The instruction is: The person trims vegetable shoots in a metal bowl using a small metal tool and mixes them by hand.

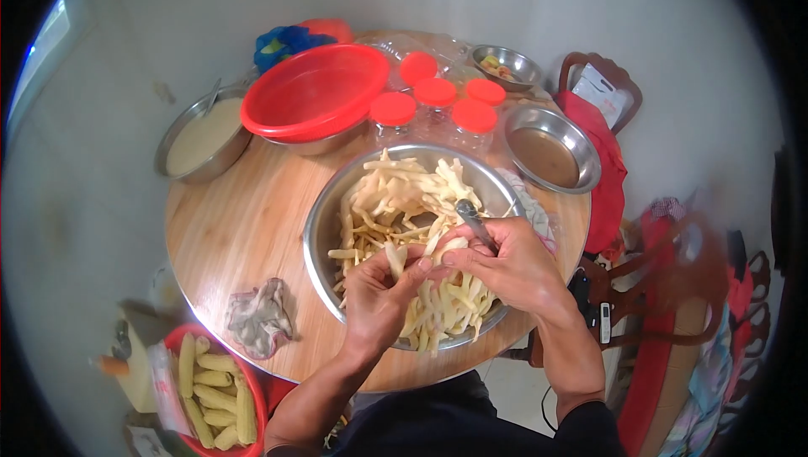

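Observation:
A large steel bowl (318, 230) on the round wooden table holds a heap of pale yellow chicken feet (396, 188), with paler pieces (454, 310) toward its near side. Over the bowl, my left hand (380, 293) is closed on a pale piece between thumb and fingers. My right hand (509, 263) sits just beside it, its fingers wrapped round a dark-handled tool (473, 220) whose handle points up and away. The fingertips of both hands meet at the pale piece, and the tool's working end is hidden behind them.
A red basin (316, 91) and red-lidded jars (393, 109) stand behind the bowl. A pot of pale liquid (202, 137) is at left, a bowl of brown liquid (547, 154) at right. A crumpled cloth (259, 318) lies front left; corn (219, 398) fills a lower tub. Chairs (673, 289) stand right.

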Demonstrator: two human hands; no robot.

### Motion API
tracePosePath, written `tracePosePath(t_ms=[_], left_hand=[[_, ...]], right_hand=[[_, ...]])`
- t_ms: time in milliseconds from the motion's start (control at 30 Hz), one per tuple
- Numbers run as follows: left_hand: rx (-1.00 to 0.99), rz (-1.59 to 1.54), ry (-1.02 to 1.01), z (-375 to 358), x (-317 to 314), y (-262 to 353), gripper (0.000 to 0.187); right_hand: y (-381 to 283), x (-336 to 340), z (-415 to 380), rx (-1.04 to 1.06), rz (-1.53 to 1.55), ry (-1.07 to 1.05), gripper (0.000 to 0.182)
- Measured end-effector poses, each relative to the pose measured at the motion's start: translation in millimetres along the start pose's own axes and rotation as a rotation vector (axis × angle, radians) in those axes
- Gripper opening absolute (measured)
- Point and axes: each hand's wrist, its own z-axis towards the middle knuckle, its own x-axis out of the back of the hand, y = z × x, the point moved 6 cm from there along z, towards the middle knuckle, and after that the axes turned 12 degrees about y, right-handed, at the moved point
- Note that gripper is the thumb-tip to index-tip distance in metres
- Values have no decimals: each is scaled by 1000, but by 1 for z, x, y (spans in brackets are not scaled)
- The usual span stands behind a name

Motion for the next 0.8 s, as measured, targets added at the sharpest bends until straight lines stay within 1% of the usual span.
tracePosePath(t_ms=[33,67,133,267,333,367,433,533,600,667,700,733,767,800], left_hand=[[-74,32,28,-1,1,1,23],[-72,31,32,0,1,0,23],[-124,56,80,4,2,2,22],[-131,60,36,7,2,-1,22],[-96,40,70,7,4,-2,20],[-95,39,70,9,5,-2,20],[11,-160,101,17,16,-4,17],[21,-208,148,20,30,2,13],[38,-200,163,24,43,2,14],[-29,42,80,23,44,8,17],[-46,112,55,20,40,10,19],[-42,112,48,19,38,10,19],[-171,304,-12,17,33,16,21],[-303,496,-70,15,27,21,22]], right_hand=[[1,0,-1,-26,-4,6,21],[4,0,-3,-28,-6,2,21],[10,1,-4,-34,125,-1,19],[16,6,-4,-33,195,-28,21],[11,9,-5,-50,92,-34,21],[13,13,-5,-51,91,-34,21],[22,24,-6,-79,4,-9,21],[39,40,-2,-124,77,-47,21],[51,52,1,-161,67,-34,23],[58,58,5,-201,58,-21,24],[61,53,6,-249,55,-81,23],[64,50,7,-292,52,-142,21],[72,49,10,-309,44,-185,27],[78,51,11,-310,43,-182,27]])
